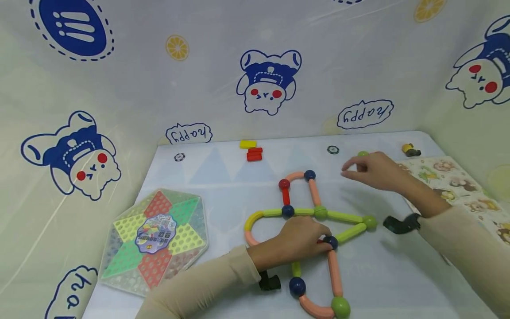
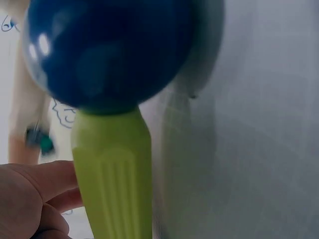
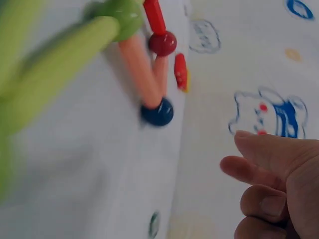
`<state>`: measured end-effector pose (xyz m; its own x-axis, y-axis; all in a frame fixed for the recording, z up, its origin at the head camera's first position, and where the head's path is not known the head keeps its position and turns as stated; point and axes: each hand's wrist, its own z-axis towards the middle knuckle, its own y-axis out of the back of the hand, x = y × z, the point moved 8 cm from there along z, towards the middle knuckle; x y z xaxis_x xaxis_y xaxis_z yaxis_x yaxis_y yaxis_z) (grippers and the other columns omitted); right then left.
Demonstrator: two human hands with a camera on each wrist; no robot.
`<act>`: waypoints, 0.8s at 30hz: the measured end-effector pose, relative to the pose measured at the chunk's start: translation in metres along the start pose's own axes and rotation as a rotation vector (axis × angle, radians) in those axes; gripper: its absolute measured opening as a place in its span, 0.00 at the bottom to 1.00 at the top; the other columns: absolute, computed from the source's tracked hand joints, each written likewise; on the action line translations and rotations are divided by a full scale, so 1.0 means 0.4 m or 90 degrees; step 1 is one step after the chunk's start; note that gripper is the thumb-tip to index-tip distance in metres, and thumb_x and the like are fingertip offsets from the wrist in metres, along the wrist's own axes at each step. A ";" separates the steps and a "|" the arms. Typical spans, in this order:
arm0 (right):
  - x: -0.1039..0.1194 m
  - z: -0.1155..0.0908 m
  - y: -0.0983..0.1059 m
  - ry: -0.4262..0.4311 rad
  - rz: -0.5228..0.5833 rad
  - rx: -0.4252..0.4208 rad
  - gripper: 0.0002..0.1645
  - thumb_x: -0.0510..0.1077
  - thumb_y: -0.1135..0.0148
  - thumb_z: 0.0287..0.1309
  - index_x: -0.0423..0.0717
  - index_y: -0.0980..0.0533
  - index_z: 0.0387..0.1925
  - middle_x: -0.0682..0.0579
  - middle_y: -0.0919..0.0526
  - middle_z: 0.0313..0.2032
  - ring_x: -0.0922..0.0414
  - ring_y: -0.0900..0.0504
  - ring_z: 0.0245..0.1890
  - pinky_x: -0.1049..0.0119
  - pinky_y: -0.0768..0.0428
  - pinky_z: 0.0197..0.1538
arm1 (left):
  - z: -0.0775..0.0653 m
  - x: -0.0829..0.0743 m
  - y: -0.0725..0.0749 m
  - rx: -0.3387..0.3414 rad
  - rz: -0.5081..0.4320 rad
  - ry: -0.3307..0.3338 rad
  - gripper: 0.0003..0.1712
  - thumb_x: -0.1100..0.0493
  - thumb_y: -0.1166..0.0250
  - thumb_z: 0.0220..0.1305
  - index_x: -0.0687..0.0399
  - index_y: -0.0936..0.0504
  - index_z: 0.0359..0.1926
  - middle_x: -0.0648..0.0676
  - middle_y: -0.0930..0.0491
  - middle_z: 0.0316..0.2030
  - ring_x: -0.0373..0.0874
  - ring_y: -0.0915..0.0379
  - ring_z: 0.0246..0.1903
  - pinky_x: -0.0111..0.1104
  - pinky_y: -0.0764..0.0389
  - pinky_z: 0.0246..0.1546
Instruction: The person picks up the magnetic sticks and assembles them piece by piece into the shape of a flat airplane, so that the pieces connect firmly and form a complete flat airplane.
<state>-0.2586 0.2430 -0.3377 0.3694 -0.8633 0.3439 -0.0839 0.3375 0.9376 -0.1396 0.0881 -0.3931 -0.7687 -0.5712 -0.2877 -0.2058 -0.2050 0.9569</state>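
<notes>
A flat figure of toy magnetic rods and balls lies on the table. My left hand [image 1: 300, 237] reaches over its middle, its fingertips at a blue ball [image 1: 331, 242]. A sliver of a red rod [image 1: 320, 241] shows between the thumb and fingers; the rest is hidden. In the left wrist view, a large blue ball [image 2: 109, 50] on a light green rod [image 2: 114, 174] stands close to the camera. My right hand [image 1: 376, 172] hovers right of the figure with nothing in its loosely bent fingers. A green ball [image 1: 362, 153] peeks out behind it.
At left lies a hexagonal patterned box [image 1: 155, 241]. Red rods [image 1: 254, 155] and a yellow piece [image 1: 248, 144] are near the back edge. A small yellow-and-dark item [image 1: 410, 149] sits at the back right, beside a sheet with animal pictures [image 1: 458, 177].
</notes>
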 end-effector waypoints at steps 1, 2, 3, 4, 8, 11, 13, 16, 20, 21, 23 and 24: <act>0.028 0.046 -0.005 0.014 0.001 0.016 0.14 0.58 0.38 0.56 0.58 0.19 0.40 0.56 0.31 0.16 0.58 0.33 0.17 0.66 0.34 0.21 | -0.002 0.003 -0.001 -0.003 -0.005 0.003 0.16 0.39 0.37 0.57 0.34 0.16 0.44 0.33 0.30 0.17 0.29 0.38 0.20 0.22 0.39 0.18; 0.060 0.091 -0.013 0.029 0.006 0.034 0.12 0.56 0.37 0.56 0.59 0.18 0.40 0.56 0.30 0.16 0.57 0.32 0.18 0.65 0.32 0.22 | -0.004 0.004 -0.002 -0.006 -0.008 0.005 0.16 0.39 0.37 0.57 0.34 0.16 0.44 0.32 0.30 0.16 0.29 0.38 0.20 0.22 0.39 0.18; 0.092 0.136 -0.025 0.048 0.007 0.051 0.12 0.55 0.37 0.56 0.59 0.19 0.41 0.55 0.29 0.17 0.57 0.31 0.19 0.65 0.32 0.23 | -0.006 0.006 -0.004 -0.007 -0.011 0.009 0.16 0.38 0.37 0.57 0.34 0.16 0.44 0.32 0.31 0.15 0.29 0.39 0.19 0.22 0.39 0.17; 0.125 0.178 -0.039 0.067 0.005 0.070 0.12 0.53 0.36 0.56 0.58 0.18 0.42 0.54 0.28 0.17 0.56 0.31 0.19 0.64 0.31 0.24 | -0.008 0.006 -0.007 -0.008 -0.018 0.012 0.17 0.39 0.37 0.57 0.34 0.16 0.44 0.32 0.31 0.15 0.29 0.39 0.19 0.22 0.40 0.18; 0.218 0.326 -0.117 0.114 -0.043 0.139 0.15 0.53 0.36 0.56 0.57 0.19 0.45 0.54 0.26 0.21 0.55 0.29 0.25 0.65 0.29 0.28 | -0.011 0.002 -0.020 -0.008 -0.044 0.014 0.18 0.38 0.38 0.57 0.35 0.17 0.47 0.33 0.33 0.13 0.29 0.40 0.17 0.22 0.41 0.17; 0.252 0.410 -0.177 0.117 -0.081 0.177 0.18 0.53 0.36 0.56 0.57 0.20 0.49 0.55 0.24 0.25 0.55 0.28 0.29 0.66 0.27 0.31 | -0.012 -0.002 -0.027 -0.013 -0.062 0.010 0.18 0.39 0.39 0.58 0.35 0.17 0.47 0.33 0.33 0.14 0.28 0.41 0.16 0.22 0.41 0.16; 0.264 0.453 -0.209 0.102 -0.090 0.196 0.19 0.52 0.36 0.56 0.58 0.20 0.50 0.56 0.23 0.28 0.55 0.27 0.32 0.67 0.26 0.34 | -0.014 -0.001 -0.028 -0.017 -0.071 0.011 0.18 0.39 0.39 0.59 0.34 0.17 0.47 0.33 0.33 0.14 0.28 0.41 0.16 0.23 0.42 0.16; 0.280 0.501 -0.243 0.092 -0.087 0.201 0.18 0.52 0.35 0.55 0.58 0.20 0.49 0.56 0.23 0.31 0.55 0.27 0.34 0.67 0.25 0.35 | -0.017 0.005 -0.027 -0.021 -0.076 0.019 0.17 0.39 0.39 0.59 0.34 0.17 0.47 0.33 0.33 0.13 0.28 0.42 0.14 0.23 0.43 0.15; 0.293 0.541 -0.269 0.086 -0.073 0.185 0.16 0.52 0.34 0.54 0.57 0.19 0.46 0.54 0.23 0.31 0.55 0.28 0.35 0.66 0.25 0.36 | -0.022 0.016 -0.021 -0.030 -0.070 0.021 0.17 0.40 0.39 0.59 0.34 0.17 0.47 0.35 0.34 0.11 0.28 0.43 0.13 0.23 0.44 0.13; 0.295 0.548 -0.276 0.084 -0.070 0.183 0.15 0.52 0.33 0.53 0.57 0.18 0.44 0.54 0.23 0.31 0.55 0.28 0.35 0.66 0.25 0.36 | -0.024 0.018 -0.019 -0.033 -0.068 0.020 0.17 0.40 0.39 0.59 0.34 0.17 0.47 0.34 0.34 0.11 0.28 0.43 0.13 0.23 0.44 0.13; 0.298 0.558 -0.292 0.081 -0.063 0.183 0.14 0.52 0.33 0.52 0.57 0.18 0.42 0.54 0.23 0.31 0.55 0.28 0.35 0.67 0.26 0.37 | -0.027 0.023 -0.016 -0.040 -0.065 0.015 0.17 0.40 0.39 0.59 0.35 0.17 0.47 0.34 0.34 0.12 0.27 0.42 0.13 0.22 0.43 0.13; 0.299 0.563 -0.300 0.078 -0.061 0.184 0.13 0.53 0.32 0.52 0.58 0.18 0.41 0.54 0.23 0.31 0.55 0.28 0.35 0.67 0.26 0.37 | -0.029 0.025 -0.015 -0.043 -0.064 0.014 0.17 0.40 0.39 0.59 0.35 0.16 0.47 0.33 0.34 0.12 0.27 0.42 0.13 0.22 0.43 0.13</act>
<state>-0.4129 0.0146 -0.3974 0.4955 -0.8287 0.2603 -0.2959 0.1207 0.9476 -0.1392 0.0744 -0.4023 -0.7326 -0.5618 -0.3843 -0.2398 -0.3153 0.9182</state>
